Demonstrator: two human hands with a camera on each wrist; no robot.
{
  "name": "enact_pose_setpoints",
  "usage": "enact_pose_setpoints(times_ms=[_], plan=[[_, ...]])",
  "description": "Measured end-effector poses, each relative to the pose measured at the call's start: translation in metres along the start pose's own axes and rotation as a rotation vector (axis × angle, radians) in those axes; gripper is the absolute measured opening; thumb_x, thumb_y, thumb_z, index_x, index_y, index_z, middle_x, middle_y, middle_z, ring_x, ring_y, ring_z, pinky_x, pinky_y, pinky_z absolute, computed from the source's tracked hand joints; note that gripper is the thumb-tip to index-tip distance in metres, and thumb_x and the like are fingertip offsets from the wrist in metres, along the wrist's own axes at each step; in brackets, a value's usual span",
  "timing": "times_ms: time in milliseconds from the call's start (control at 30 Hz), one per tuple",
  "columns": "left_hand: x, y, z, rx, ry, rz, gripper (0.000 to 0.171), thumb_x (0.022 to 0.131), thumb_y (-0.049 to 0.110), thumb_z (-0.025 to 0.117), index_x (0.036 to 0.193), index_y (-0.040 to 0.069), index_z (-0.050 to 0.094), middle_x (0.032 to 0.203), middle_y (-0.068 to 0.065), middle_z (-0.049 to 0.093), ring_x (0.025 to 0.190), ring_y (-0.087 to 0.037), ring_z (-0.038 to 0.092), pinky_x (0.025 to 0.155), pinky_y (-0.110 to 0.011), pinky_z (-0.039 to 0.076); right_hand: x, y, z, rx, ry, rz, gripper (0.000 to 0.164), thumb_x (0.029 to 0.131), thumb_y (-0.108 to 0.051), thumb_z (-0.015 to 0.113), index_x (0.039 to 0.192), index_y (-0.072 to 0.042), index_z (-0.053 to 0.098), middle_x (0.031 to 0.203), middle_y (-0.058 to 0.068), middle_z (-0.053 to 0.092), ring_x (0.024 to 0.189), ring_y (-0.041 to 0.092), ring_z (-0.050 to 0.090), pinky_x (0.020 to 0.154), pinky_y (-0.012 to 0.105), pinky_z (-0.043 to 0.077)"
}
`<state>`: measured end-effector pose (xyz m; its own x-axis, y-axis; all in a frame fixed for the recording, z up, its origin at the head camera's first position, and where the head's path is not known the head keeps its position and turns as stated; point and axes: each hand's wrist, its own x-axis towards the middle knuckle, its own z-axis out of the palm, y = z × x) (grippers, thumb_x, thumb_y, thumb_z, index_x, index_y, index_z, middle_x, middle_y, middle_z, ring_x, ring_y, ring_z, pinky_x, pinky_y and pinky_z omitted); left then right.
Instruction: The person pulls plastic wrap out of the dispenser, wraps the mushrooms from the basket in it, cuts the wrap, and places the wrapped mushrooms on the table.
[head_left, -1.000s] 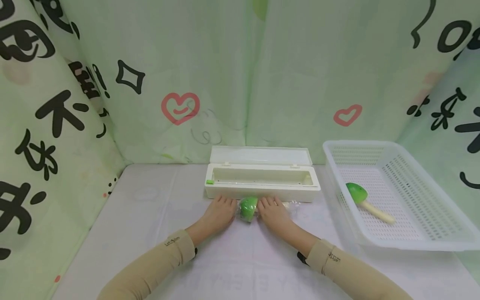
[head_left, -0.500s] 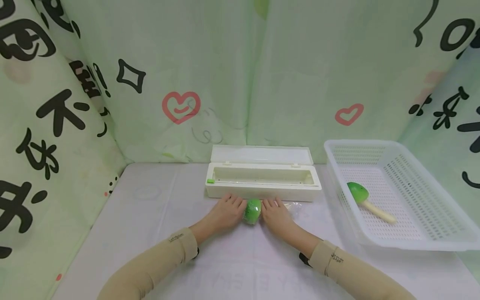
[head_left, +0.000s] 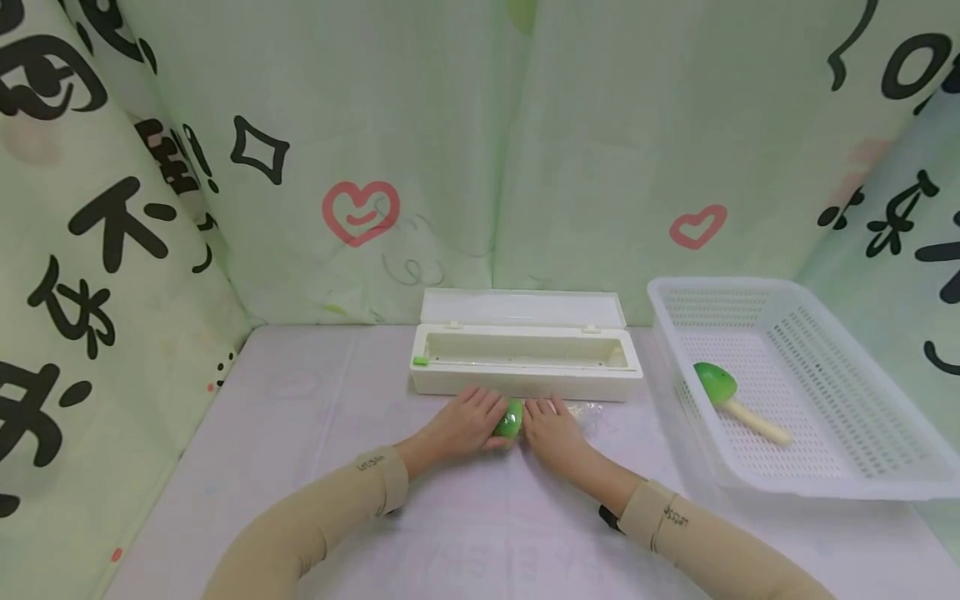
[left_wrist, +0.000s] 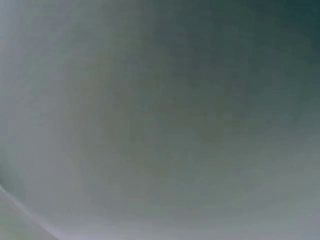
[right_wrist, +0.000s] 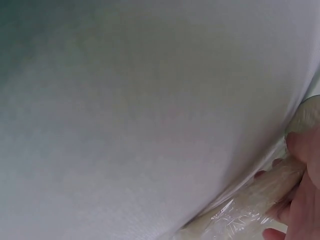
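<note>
A ladle (head_left: 510,418) with a green rounded head and cream handle, in clear plastic wrap, lies crosswise in front of the long white box (head_left: 525,386). My left hand (head_left: 468,421) grips its head from the left, fingers over the far side and thumb at the near side. My right hand (head_left: 551,425) holds the handle close beside the head. In the right wrist view, fingers and thumb (right_wrist: 305,155) curl round the wrapped handle (right_wrist: 280,180). Loose plastic wrap (head_left: 588,411) sticks out to the right. The left wrist view shows only blurred grey cloth.
The white box's lid (head_left: 521,307) stands raised at the back, its long compartment bare, a green tab at its left front. A white perforated basket (head_left: 817,483) on the right holds an unwrapped green-headed ladle (head_left: 738,404). Printed curtains enclose the table (head_left: 315,392).
My left hand has moved right, from beside the green head to wrapping over it. The head has turned and shifted slightly right. My right hand stays nearly in place.
</note>
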<state>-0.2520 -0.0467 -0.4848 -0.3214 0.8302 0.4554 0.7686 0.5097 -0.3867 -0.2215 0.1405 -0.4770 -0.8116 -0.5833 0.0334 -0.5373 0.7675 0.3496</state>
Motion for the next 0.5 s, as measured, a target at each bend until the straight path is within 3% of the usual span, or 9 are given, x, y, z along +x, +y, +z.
enact_pose_setpoints(times_ms=[100,167,333,500], plan=[[0.003,0.004,0.000,0.078,-0.101,-0.037,0.073,0.077,0.071,0.043,0.114,0.008,0.047,0.096,-0.002,0.048,0.084,-0.016,0.047,0.078,-0.030,0.036,0.000,0.001,0.001,0.035,-0.002,-0.005,0.031,0.091,-0.022,0.050,0.113,0.000,0.052,0.105,0.011,0.054,0.105,0.027,0.050,0.096,0.046,0.034],[0.004,0.007,-0.002,0.122,-0.144,-0.047,0.078,0.073,0.074,0.044,0.117,0.009,0.049,0.100,-0.002,0.048,0.087,-0.016,0.046,0.076,-0.029,0.036,-0.001,0.002,0.001,0.061,-0.015,-0.014,0.031,0.093,-0.022,0.048,0.113,0.000,0.051,0.106,0.012,0.053,0.107,0.027,0.049,0.096,0.047,0.034],[0.010,0.009,-0.003,0.187,-0.202,-0.038,0.075,0.072,0.071,0.048,0.120,0.012,0.050,0.109,-0.002,0.047,0.095,-0.015,0.045,0.080,-0.029,0.036,-0.004,0.008,-0.001,0.122,-0.050,-0.023,0.032,0.093,-0.021,0.047,0.118,0.000,0.050,0.113,0.012,0.052,0.112,0.028,0.047,0.097,0.049,0.033],[0.010,0.009,-0.003,0.216,-0.215,-0.016,0.073,0.072,0.069,0.048,0.116,0.011,0.050,0.106,-0.002,0.049,0.093,-0.015,0.045,0.080,-0.029,0.035,-0.011,0.018,0.001,0.184,-0.040,0.025,0.027,0.091,-0.013,0.050,0.115,0.000,0.050,0.113,0.014,0.053,0.112,0.031,0.048,0.096,0.050,0.033]])
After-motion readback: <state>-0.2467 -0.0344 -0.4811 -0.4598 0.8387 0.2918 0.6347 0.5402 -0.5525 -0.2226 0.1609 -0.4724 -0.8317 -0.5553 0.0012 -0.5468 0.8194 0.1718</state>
